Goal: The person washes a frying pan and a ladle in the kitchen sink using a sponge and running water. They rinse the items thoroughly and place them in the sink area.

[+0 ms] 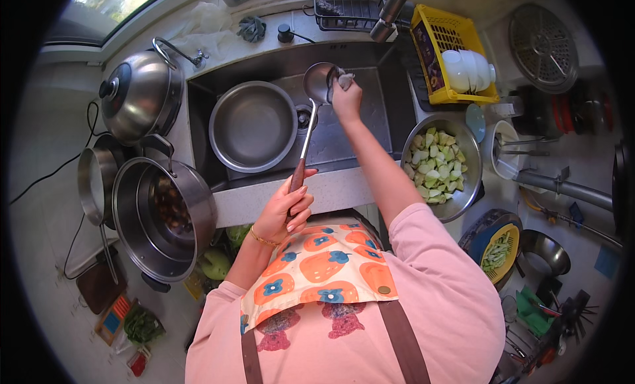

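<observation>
My left hand (284,208) grips the brown handle of a metal ladle (308,128) in front of my apron. The ladle's bowl points away from me, over the sink (364,116). At its right rim, my right hand (347,100) holds a greyish cloth (342,77) against the bowl. Part of the cloth is hidden by my fingers. A round stainless steel basin (253,127) sits in the sink to the left of the ladle. The sink drain (303,117) shows between the basin and the ladle's shaft.
Left of the sink stand a deep steel pot (163,210) with brown contents and a lidded pan (141,96). On the right are a steel bowl of cut pale-green vegetable (439,160) and a yellow basket (449,32) with white bowls. The faucet (389,17) overhangs the sink's back edge.
</observation>
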Motion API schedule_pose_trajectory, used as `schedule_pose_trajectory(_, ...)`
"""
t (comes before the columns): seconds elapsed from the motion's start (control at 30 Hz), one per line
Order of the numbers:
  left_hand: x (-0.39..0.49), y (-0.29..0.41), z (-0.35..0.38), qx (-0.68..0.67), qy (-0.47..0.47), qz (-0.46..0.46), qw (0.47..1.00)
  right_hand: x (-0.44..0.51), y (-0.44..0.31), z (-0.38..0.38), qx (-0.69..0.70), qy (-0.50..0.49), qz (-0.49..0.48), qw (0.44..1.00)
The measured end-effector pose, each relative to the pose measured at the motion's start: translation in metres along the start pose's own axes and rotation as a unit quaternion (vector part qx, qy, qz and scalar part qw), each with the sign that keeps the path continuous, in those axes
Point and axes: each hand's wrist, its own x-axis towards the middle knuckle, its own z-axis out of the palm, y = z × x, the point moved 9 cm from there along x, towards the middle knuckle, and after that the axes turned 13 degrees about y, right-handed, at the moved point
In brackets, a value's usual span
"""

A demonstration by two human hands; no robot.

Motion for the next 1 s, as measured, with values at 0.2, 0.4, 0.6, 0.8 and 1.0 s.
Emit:
schedule_pose_trajectory(0.2,0.003,-0.005,-0.008,0.017,0.006,0.005,1.0,-0.02,0.047,0.006,0.1,0.0,0.135,0.986)
schedule_pose_trajectory(0.4,-0.003,-0.015,-0.011,0.034,0.02,-0.025,0.999,0.011,-0.042,0.005,-0.277,-0.13,-0.166,0.937)
schedule_pose_trajectory(0.6,-0.006,0.001,-0.002,0.022,0.017,0.017,0.999,0.0,-0.022,-0.001,-0.104,-0.05,-0.112,0.987)
schedule_pose_trajectory(0.8,-0.002,-0.008,-0.009,0.035,0.009,-0.003,0.999,-0.008,0.035,-0.003,0.023,-0.008,0.02,1.0)
schedule_pose_trajectory(1.0,-0.009,-0.014,-0.003,0.041,-0.009,-0.04,0.998,0.013,-0.069,0.005,-0.265,-0.134,-0.218,0.93)
